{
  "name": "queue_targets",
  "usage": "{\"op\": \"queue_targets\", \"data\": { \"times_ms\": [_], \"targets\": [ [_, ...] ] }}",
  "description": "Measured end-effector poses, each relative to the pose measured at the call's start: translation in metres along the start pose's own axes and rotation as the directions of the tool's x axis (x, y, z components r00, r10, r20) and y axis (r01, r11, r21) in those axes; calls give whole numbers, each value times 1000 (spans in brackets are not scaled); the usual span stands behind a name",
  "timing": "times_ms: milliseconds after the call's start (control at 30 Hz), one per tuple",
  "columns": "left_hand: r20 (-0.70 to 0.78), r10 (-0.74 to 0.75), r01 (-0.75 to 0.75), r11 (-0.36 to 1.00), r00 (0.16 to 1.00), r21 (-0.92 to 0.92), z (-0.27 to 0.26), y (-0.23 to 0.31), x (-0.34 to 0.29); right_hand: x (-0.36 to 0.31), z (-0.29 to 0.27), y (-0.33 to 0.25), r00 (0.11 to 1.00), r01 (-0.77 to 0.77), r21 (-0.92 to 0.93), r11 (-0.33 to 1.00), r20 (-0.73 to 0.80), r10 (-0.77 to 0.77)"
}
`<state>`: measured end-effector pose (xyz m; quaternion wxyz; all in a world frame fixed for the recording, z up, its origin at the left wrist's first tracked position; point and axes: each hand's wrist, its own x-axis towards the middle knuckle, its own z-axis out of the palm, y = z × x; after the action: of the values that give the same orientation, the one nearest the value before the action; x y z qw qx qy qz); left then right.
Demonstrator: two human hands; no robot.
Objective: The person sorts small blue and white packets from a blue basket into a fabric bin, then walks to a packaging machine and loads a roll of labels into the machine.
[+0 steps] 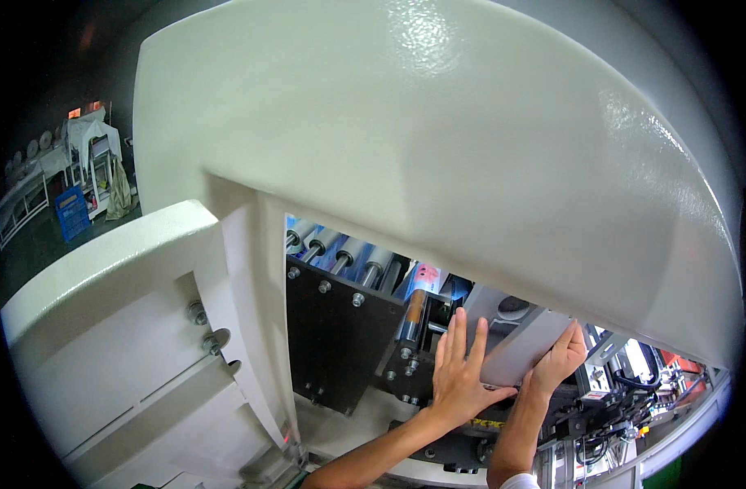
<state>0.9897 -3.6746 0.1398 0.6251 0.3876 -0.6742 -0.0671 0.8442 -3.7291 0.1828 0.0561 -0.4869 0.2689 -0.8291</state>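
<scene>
Both my hands reach into the opening of a large off-white machine housing [348,130]. My left hand [459,379] has its fingers stretched and spread beside the left edge of a pale grey flat plate [521,346]. The thumb points toward the plate's lower end. At the plate's right edge, my right hand [557,360] is closed with bent fingers around the edge. Behind the plate sits a grey metal part with a round hole [512,308]. Left of my left hand is a short roller with a brown section [415,308].
Several metal rollers [346,254] with printed blue film run behind a black side plate [336,334]. An off-white door [112,326] hangs at the left. Cables and mechanisms [626,387] crowd the right. A blue crate [71,213] stands far left.
</scene>
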Motion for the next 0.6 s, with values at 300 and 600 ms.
{"op": "queue_targets", "data": {
  "times_ms": [300,600],
  "targets": [
    [25,-38,43,965,999,-260,3,-38,-3,-12,13,-47,947,-316,383,868,177,266],
    [-197,-128,58,944,972,-326,-10,-12,43,3,-21,-3,985,-133,273,953,145,96]
  ]
}}
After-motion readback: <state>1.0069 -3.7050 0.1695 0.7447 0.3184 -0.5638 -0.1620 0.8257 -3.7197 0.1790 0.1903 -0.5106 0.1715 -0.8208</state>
